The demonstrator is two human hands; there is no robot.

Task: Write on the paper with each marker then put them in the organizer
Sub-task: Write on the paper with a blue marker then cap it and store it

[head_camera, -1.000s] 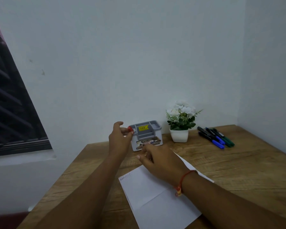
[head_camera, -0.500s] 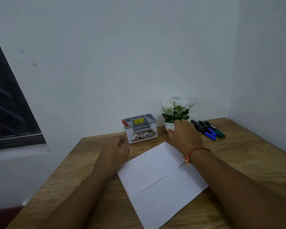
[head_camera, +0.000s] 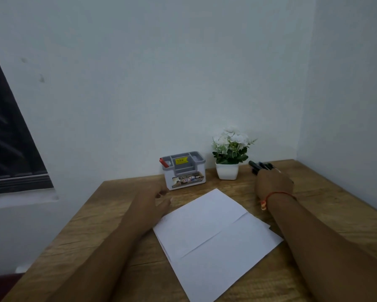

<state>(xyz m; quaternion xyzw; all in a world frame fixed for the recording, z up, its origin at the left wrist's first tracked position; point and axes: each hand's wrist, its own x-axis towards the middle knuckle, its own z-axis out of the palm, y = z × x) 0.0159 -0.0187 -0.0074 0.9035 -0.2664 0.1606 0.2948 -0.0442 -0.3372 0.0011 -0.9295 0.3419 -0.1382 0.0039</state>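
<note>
Dark markers (head_camera: pixel 260 166) lie under the right hand (head_camera: pixel 273 183), grip unclear.

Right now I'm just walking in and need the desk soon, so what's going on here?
A person is working through a set of markers at a wooden desk. The red marker already stands in the organizer. The right hand is reaching over the remaining markers beside the potted plant; whether it grips one yet is hidden. The left hand rests open by the paper.
</note>
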